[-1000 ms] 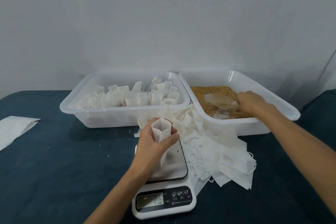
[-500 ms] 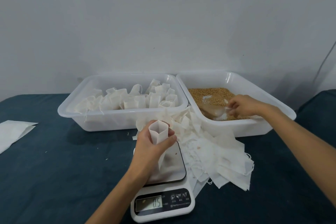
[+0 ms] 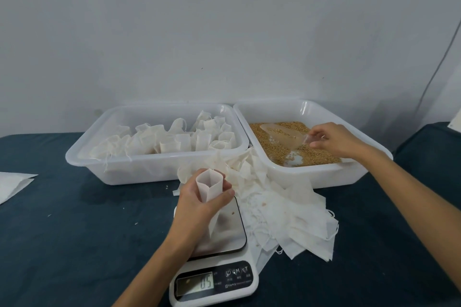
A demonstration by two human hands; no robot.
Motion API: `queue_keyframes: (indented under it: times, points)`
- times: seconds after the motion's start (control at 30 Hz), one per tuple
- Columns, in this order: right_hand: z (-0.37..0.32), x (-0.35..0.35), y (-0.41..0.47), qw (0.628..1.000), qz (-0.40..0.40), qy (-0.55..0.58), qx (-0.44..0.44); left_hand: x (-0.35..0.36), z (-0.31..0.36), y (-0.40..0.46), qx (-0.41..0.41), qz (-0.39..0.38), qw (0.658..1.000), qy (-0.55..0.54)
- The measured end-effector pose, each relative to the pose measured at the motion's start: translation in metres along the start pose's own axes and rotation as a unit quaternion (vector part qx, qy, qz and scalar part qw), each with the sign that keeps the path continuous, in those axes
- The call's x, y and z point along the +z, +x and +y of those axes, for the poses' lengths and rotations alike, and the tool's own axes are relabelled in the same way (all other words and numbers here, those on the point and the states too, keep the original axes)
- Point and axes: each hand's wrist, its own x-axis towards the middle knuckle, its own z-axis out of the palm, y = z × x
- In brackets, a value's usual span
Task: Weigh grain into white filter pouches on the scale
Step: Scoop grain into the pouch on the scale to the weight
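My left hand (image 3: 199, 209) grips an upright pouch (image 3: 209, 185), mouth up, over the scale (image 3: 225, 281) platform. My right hand (image 3: 331, 139) pinches the clear scoop (image 3: 282, 135) in the grain tub (image 3: 359, 172), up-right of the pouch, so the right hand carries.

A bare, pale grey wall (image 3: 224, 32) rises behind a table (image 3: 74, 244) draped in dark teal cloth, evenly lit; a thin cable (image 3: 441, 57) runs down the wall at far right.
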Motion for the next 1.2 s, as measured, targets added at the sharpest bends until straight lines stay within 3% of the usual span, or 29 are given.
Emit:
queue_keyframes:
  times: [0.3,0.8,1.2]
  points:
    - [-0.075,-0.013,-0.048,0.975,-0.074,0.112,-0.177,0.002,0.0,0.0,0.004,0.004,1.0,0.025]
    - [-0.122,-0.041,-0.054,0.949,-0.01,-0.099,-0.298,0.0,-0.003,-0.001,-0.014,-0.005,0.999,0.03]
    - [-0.152,-0.053,-0.065,0.939,0.008,-0.175,-0.296,-0.001,-0.003,0.001,-0.002,-0.015,1.0,-0.005]
